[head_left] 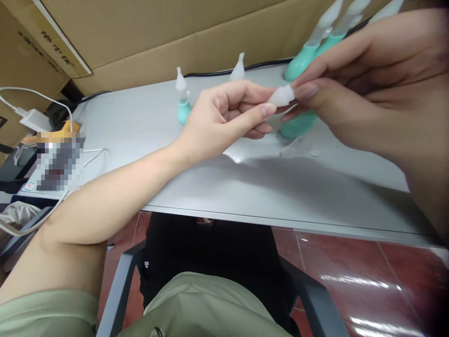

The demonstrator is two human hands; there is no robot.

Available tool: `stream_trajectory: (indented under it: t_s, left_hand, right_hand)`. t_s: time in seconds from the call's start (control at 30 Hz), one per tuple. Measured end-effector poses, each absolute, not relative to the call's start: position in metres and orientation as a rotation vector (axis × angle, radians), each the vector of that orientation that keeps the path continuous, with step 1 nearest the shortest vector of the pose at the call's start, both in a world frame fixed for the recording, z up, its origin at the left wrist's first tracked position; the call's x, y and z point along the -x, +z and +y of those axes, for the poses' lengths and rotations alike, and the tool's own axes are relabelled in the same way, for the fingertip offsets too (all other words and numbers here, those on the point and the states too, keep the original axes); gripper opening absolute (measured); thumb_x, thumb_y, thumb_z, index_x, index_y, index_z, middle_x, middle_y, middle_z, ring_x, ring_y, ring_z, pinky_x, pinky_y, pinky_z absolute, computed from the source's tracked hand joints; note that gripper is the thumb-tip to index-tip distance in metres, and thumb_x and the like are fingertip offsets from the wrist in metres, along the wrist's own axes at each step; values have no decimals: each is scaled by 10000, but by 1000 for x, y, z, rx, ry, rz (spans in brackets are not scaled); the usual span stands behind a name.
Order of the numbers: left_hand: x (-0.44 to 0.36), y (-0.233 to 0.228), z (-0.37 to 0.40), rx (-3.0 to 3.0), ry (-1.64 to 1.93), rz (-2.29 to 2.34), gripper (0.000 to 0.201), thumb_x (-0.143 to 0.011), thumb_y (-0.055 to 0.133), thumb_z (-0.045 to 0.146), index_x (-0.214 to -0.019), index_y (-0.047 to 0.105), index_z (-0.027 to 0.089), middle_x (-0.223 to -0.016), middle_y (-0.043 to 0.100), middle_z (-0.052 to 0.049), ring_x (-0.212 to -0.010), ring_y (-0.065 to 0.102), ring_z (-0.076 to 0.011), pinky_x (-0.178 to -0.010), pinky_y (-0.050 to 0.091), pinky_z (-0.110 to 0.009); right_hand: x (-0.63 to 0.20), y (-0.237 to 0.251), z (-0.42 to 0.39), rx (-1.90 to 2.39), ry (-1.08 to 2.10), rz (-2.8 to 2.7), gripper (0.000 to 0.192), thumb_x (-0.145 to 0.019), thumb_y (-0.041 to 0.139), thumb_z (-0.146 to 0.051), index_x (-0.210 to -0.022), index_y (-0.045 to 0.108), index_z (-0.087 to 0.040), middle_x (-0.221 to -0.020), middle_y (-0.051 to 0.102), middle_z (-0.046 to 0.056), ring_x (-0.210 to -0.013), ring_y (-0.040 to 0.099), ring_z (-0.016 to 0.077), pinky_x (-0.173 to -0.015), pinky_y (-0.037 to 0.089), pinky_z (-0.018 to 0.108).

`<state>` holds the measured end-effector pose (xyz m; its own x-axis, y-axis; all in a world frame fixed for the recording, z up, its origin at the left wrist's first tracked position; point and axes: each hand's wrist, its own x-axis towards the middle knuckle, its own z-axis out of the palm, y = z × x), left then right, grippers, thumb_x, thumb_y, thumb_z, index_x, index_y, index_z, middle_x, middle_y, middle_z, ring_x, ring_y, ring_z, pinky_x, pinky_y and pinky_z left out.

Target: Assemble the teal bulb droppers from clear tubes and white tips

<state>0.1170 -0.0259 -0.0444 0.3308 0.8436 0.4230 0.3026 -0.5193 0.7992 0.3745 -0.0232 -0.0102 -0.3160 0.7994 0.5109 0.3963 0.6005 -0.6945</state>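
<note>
Between the thumb and fingers of my left hand (213,117) is a small white soft nozzle tip (281,96), its open wide end turned to the right. My right hand (372,89) pinches at that end; what sits in its fingertips is mostly hidden, perhaps a small clear part. Below the right fingers lies a teal bulb (300,124), partly covered. Near it on the table are a clear plastic piece (292,148) and a tiny clear disc (315,153). Behind the left wrist stands a teal nasal aspirator (183,100) with a white tip. Another white tip (238,68) shows behind the left hand.
More teal nasal aspirators (302,61) stand at the back right, partly behind my right hand. A black cable (210,74) runs along the cardboard wall (157,32). At the left of the grey table (115,131) are a blurred-out device (59,161), a white charger (35,120) and cords.
</note>
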Motion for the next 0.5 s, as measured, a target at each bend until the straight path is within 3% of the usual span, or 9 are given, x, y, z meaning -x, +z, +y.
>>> stream_trajectory:
  t_s: [0.13,0.23,0.4,0.5]
  left_hand:
    - [-117,-44,-28,-1974,1134,975,169,-1338,755,372,-1403,844,244,-1326,954,-34,-1118,996,-201,-1006,878,-399]
    - [-117,-43,-29,-1980,1140,959,86,-1303,802,273,-1355,867,250,-1313,955,-13,-1092,997,-195,-975,879,-385]
    - [-112,-45,-26,-2044,1152,907,86,-1264,855,242,-1336,894,269,-1250,952,0,-1077,1000,-216,-929,883,-391]
    - [-108,-50,-25,-2081,1144,861,105,-1264,874,305,-1358,902,269,-1198,948,-15,-1039,997,-234,-906,891,-416]
  right_hand:
    - [-375,-9,-18,895,623,-1906,268,-1169,971,-597,-1157,964,-329,-1107,934,69,-1003,895,273,-904,730,460]
    - [-375,-4,-15,779,808,-1896,249,-1078,1090,-535,-1056,945,-333,-1058,937,16,-940,902,222,-922,784,429]
    - [-366,10,-20,721,1150,-1784,390,-885,1220,-450,-935,873,-280,-885,899,-30,-817,910,183,-698,716,290]
    - [-362,14,-24,766,1331,-1721,407,-782,1253,-370,-946,893,-272,-853,897,-42,-770,894,168,-674,713,252]
